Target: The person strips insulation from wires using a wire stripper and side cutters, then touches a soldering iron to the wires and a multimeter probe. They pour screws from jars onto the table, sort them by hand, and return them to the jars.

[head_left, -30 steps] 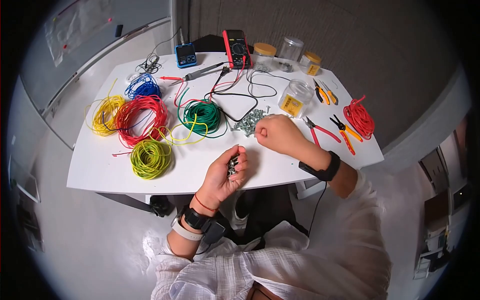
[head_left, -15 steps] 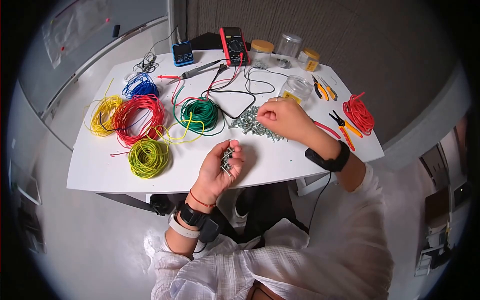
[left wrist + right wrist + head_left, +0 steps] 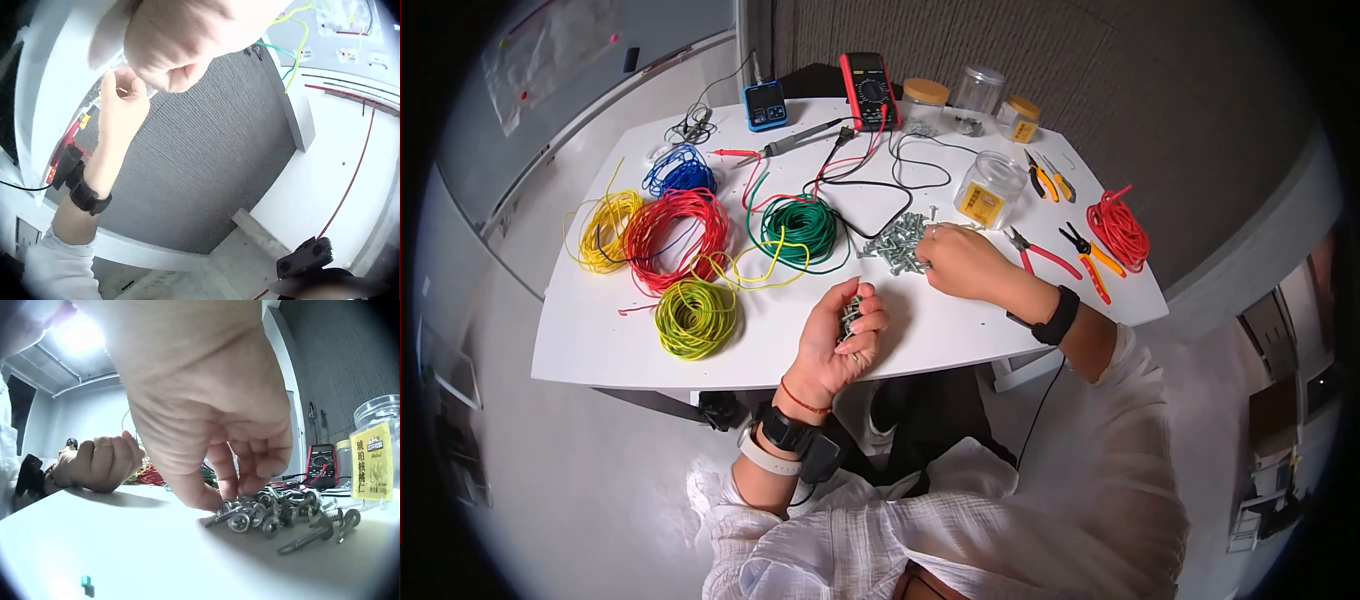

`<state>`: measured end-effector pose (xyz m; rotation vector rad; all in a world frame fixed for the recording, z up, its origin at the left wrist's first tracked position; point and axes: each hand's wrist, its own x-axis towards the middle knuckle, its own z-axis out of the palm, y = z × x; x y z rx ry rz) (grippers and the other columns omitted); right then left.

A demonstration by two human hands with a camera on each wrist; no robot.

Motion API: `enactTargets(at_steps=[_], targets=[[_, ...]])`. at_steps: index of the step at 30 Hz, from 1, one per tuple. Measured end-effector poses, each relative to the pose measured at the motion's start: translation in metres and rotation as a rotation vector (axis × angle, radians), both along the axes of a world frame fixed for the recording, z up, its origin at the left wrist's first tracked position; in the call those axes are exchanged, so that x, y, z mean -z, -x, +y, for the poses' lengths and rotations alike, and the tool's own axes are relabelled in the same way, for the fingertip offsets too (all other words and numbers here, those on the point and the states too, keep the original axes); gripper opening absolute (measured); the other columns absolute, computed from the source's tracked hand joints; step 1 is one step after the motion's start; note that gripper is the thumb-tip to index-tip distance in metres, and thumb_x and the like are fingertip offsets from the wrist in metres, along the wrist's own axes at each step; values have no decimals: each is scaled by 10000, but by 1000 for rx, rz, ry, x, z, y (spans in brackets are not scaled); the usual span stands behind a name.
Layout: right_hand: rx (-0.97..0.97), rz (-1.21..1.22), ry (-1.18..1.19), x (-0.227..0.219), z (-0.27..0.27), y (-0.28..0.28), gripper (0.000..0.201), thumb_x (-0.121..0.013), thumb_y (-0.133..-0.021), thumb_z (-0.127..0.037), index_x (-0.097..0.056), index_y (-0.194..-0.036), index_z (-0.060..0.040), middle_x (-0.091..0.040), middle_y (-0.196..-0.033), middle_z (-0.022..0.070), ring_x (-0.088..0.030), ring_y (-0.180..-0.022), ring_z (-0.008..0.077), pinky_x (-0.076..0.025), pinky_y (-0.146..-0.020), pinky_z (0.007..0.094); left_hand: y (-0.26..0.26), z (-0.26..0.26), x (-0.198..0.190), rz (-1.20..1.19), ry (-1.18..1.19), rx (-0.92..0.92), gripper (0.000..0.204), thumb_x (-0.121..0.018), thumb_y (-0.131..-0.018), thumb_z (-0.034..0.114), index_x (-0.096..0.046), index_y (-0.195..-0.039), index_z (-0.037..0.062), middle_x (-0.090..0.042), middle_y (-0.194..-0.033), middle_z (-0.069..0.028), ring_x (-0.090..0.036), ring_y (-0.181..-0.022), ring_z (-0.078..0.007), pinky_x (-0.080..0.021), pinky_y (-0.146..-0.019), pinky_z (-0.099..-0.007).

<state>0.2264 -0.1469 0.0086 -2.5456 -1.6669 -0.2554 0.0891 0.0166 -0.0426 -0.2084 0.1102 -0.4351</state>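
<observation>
In the head view my left hand (image 3: 836, 335), palm up above the table's front edge, curls its fingers round a small bunch of silvery screws (image 3: 850, 318). My right hand (image 3: 968, 262) reaches down to the near right side of a loose pile of screws (image 3: 892, 246). Seen from the right wrist, its thumb and fingertips pinch at screws on the pile's edge (image 3: 240, 520), and washer-like heads and drill-point tips show. An open clear jar (image 3: 990, 190) with a yellow label stands just behind the right hand.
Coiled wires in red (image 3: 675, 238), green (image 3: 798, 228) and yellow-green (image 3: 696, 318) lie on the left. A multimeter (image 3: 870, 92) and lidded jars (image 3: 924, 105) stand at the back. Cutters (image 3: 1040, 258), wire strippers (image 3: 1090, 262) and a red wire coil (image 3: 1117, 232) lie on the right.
My right hand has come down from over the pile to its near right edge, uncovering the jar's label. The left fingers have curled further over their screws.
</observation>
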Motion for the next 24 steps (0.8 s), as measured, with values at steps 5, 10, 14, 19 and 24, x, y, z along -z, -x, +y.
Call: enactTargets(at_steps=[5,10,14,19,24], targets=[[-7,36,-24,-12,-2,-6,75,-593,-641,-61,-569,-699,-19,-569,-757,110,-565,-769,290,-459,-670,380,-1,0,2,-11,-10,-7,231,-427,-889,203,-521,-799,12,-452,-681,-48,-378,-515,-102,-263,-304,-185],[40,157,4,-31,-6,-11,87,-602,-634,-74,-562,-680,-12,-564,-722,103,-570,-685,257,-453,-612,349,-2,-2,-2,-1,-5,6,220,-426,-883,190,-521,-798,11,-457,-685,-49,-381,-520,-101,-256,-305,-190],[38,408,-36,-39,-5,-9,131,-652,-633,-93,-581,-712,-16,-556,-710,67,-536,-615,174,-427,-560,279,-6,-3,-2,27,-38,30,209,-431,-874,179,-525,-818,1,-477,-707,-53,-405,-548,-103,-287,-342,-187],[-48,642,-183,-67,5,32,163,-684,-636,-102,-608,-762,-33,-564,-729,41,-517,-618,140,-419,-557,246,-7,-16,-15,147,-191,-29,205,-441,-863,152,-524,-906,-31,-531,-816,-85,-469,-639,-116,-408,-491,-198],[-244,411,-121,-55,15,50,188,-668,-679,-174,-605,-789,-35,-567,-751,57,-546,-686,162,-445,-618,265,-10,-28,-26,183,-333,-129,200,-438,-875,162,-522,-908,-16,-537,-796,-92,-497,-652,-137,-432,-496,-203]])
